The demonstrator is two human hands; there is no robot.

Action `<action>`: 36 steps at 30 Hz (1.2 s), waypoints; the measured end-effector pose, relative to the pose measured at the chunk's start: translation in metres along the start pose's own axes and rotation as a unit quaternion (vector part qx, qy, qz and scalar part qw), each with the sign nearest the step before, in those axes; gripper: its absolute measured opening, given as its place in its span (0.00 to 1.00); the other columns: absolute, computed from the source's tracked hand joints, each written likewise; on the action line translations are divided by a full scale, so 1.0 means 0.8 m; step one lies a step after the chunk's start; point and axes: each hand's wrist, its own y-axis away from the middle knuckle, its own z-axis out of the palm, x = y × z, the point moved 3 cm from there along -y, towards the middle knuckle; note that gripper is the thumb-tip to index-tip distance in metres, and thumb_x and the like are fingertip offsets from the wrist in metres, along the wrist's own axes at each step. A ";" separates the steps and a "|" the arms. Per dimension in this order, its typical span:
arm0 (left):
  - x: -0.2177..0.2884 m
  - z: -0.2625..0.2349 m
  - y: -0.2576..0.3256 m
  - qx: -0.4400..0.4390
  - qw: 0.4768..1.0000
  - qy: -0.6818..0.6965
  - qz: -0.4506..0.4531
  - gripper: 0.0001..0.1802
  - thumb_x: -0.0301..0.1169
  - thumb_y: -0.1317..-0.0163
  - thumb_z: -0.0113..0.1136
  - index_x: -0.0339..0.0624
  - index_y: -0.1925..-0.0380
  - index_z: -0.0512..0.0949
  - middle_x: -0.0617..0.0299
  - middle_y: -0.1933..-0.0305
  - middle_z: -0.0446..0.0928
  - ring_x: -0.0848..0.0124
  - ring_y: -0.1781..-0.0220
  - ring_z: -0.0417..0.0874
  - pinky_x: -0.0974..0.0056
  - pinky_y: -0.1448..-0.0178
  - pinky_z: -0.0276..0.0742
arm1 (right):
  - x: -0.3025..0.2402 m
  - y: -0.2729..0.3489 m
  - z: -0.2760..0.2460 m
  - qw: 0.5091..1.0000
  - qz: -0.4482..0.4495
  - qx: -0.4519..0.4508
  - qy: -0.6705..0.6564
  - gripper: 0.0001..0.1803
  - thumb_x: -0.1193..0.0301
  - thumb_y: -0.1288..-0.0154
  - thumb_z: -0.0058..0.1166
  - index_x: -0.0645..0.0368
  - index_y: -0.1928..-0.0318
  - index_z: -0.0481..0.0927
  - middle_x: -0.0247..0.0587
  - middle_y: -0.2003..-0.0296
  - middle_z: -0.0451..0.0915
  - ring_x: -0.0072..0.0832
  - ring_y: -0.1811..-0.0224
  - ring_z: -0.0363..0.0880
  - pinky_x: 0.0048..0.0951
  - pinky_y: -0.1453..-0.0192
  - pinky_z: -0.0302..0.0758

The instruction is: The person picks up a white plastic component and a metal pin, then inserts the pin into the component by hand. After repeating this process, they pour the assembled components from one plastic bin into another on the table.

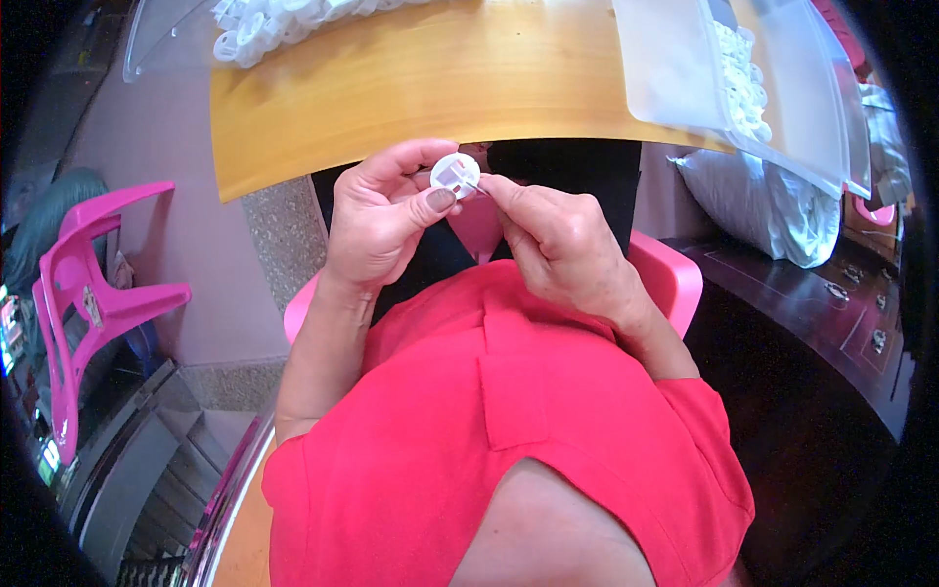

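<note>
Chair point(132, 298), pink plastic, with arms; far left, beside a pale wall point(186, 166).

Tub point(161, 44), clear plastic, upper left, cut off by the picture's edge; holds a heap of round white plastic parts point(284, 22).

Worktop point(460, 93), yellow wood grain; spans the upper middle, its near edge bowed by the lens.

Pillar point(284, 230), speckled grey, below the worktop's left end.

Left hand point(386, 215), bare; thumb and fingers pinch the rim of the disc at its left side.

White plastic disc point(452, 176), one, round, with a rectangular recess in its face; held off the worktop, just before its near edge and above the lap.

Thin dark piece point(475, 185), one, its tip at the disc's right side; too small to identify.

Shirt point(411, 450), red, short-sleeved, worn by the person.

Right hand point(567, 230), bare; thumb and index finger closed together on the thin dark piece.

Seat point(673, 284), pink plastic, under the person.

Bin point(670, 64), translucent plastic, upper right; white pieces point(743, 88) heaped inside.

Sack point(768, 205), whitish, bulging, below the bin.
</note>
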 end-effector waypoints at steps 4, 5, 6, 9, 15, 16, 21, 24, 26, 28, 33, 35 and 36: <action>0.000 0.002 0.001 0.015 1.000 -0.009 0.010 0.21 0.17 0.45 0.63 0.30 0.49 0.74 0.53 0.56 0.80 0.69 0.57 0.82 0.68 0.53 0.81 | -0.001 -0.001 0.001 0.999 0.007 -0.027 0.029 0.12 0.77 0.41 0.52 0.63 0.55 0.74 0.52 0.74 0.78 0.47 0.72 0.79 0.43 0.71 0.76; 0.000 0.001 0.001 0.015 1.000 -0.011 0.009 0.22 0.16 0.45 0.63 0.30 0.48 0.74 0.53 0.56 0.80 0.69 0.57 0.82 0.67 0.52 0.81 | -0.001 -0.002 0.001 0.999 0.007 -0.028 0.029 0.12 0.77 0.41 0.52 0.63 0.55 0.74 0.52 0.74 0.78 0.47 0.72 0.79 0.43 0.71 0.76; -0.001 0.001 0.001 0.014 1.000 -0.013 0.009 0.22 0.16 0.45 0.63 0.30 0.48 0.74 0.53 0.56 0.80 0.69 0.57 0.82 0.67 0.52 0.81 | -0.001 -0.002 0.002 0.999 0.004 -0.022 0.025 0.12 0.77 0.41 0.52 0.63 0.56 0.74 0.52 0.74 0.77 0.47 0.72 0.79 0.43 0.71 0.76; 0.001 0.001 0.001 0.013 1.000 -0.024 0.011 0.22 0.17 0.44 0.62 0.31 0.48 0.74 0.53 0.55 0.80 0.70 0.56 0.82 0.67 0.52 0.81 | -0.001 -0.005 0.002 1.000 0.004 -0.018 0.020 0.12 0.77 0.41 0.53 0.63 0.56 0.74 0.52 0.74 0.77 0.47 0.72 0.79 0.43 0.71 0.76; 0.000 0.002 0.000 -0.005 0.999 -0.045 0.010 0.20 0.17 0.44 0.62 0.33 0.49 0.75 0.56 0.56 0.80 0.70 0.56 0.81 0.67 0.51 0.80 | 0.000 -0.006 0.000 1.000 0.012 -0.027 0.012 0.13 0.78 0.41 0.53 0.62 0.55 0.75 0.52 0.74 0.77 0.48 0.71 0.79 0.43 0.71 0.75; 0.000 0.001 0.000 -0.005 0.999 -0.045 0.010 0.20 0.17 0.44 0.62 0.33 0.49 0.75 0.56 0.56 0.80 0.70 0.56 0.81 0.67 0.51 0.80 | 0.000 -0.007 -0.001 0.999 0.022 -0.030 -0.005 0.13 0.79 0.42 0.53 0.62 0.55 0.75 0.53 0.74 0.77 0.49 0.71 0.79 0.43 0.71 0.75; 0.000 0.003 0.001 -0.006 0.999 -0.038 0.014 0.19 0.16 0.43 0.60 0.32 0.50 0.76 0.56 0.57 0.79 0.70 0.57 0.81 0.67 0.51 0.80 | 0.001 -0.008 -0.002 0.995 0.061 -0.045 -0.068 0.13 0.82 0.42 0.51 0.62 0.55 0.76 0.55 0.72 0.78 0.50 0.69 0.80 0.41 0.68 0.76; -0.003 0.004 0.001 0.000 0.999 -0.035 0.016 0.18 0.15 0.43 0.60 0.32 0.50 0.76 0.55 0.57 0.79 0.70 0.57 0.81 0.67 0.50 0.80 | 0.002 -0.009 -0.001 0.991 0.083 -0.046 -0.093 0.12 0.83 0.42 0.50 0.63 0.56 0.76 0.55 0.71 0.78 0.51 0.68 0.80 0.40 0.67 0.76; -0.006 0.002 0.001 0.003 0.999 -0.038 0.023 0.18 0.15 0.42 0.59 0.31 0.50 0.76 0.55 0.57 0.80 0.70 0.57 0.81 0.67 0.50 0.80 | 0.001 -0.011 -0.001 0.990 0.092 -0.043 -0.102 0.11 0.83 0.41 0.49 0.63 0.57 0.76 0.56 0.71 0.78 0.51 0.68 0.80 0.40 0.67 0.76; -0.007 0.003 0.000 0.005 0.999 -0.041 0.029 0.18 0.15 0.42 0.59 0.31 0.50 0.75 0.55 0.56 0.80 0.70 0.57 0.81 0.67 0.50 0.80 | 0.003 -0.012 0.001 0.981 0.140 -0.058 -0.124 0.08 0.82 0.40 0.48 0.63 0.60 0.76 0.56 0.72 0.78 0.51 0.68 0.80 0.39 0.68 0.76; -0.010 0.002 0.001 0.031 0.997 -0.061 0.042 0.19 0.16 0.41 0.59 0.30 0.48 0.74 0.54 0.55 0.80 0.70 0.56 0.81 0.67 0.50 0.79 | 0.007 -0.014 0.004 0.965 0.200 -0.079 -0.149 0.07 0.81 0.38 0.47 0.63 0.60 0.75 0.57 0.72 0.77 0.51 0.69 0.81 0.39 0.69 0.76; -0.010 0.000 -0.001 0.034 0.999 -0.038 0.020 0.18 0.18 0.40 0.58 0.30 0.48 0.74 0.53 0.54 0.80 0.69 0.57 0.82 0.66 0.50 0.79 | 0.010 -0.012 0.006 0.948 0.244 -0.100 -0.177 0.07 0.80 0.38 0.47 0.62 0.60 0.76 0.57 0.72 0.77 0.51 0.68 0.81 0.39 0.69 0.75; -0.011 -0.001 -0.001 0.037 0.999 -0.014 -0.001 0.18 0.19 0.38 0.57 0.30 0.47 0.73 0.52 0.54 0.79 0.68 0.57 0.82 0.66 0.50 0.80 | 0.011 -0.012 0.004 0.957 0.228 -0.082 -0.158 0.08 0.79 0.38 0.47 0.63 0.59 0.76 0.57 0.73 0.78 0.50 0.69 0.81 0.39 0.69 0.76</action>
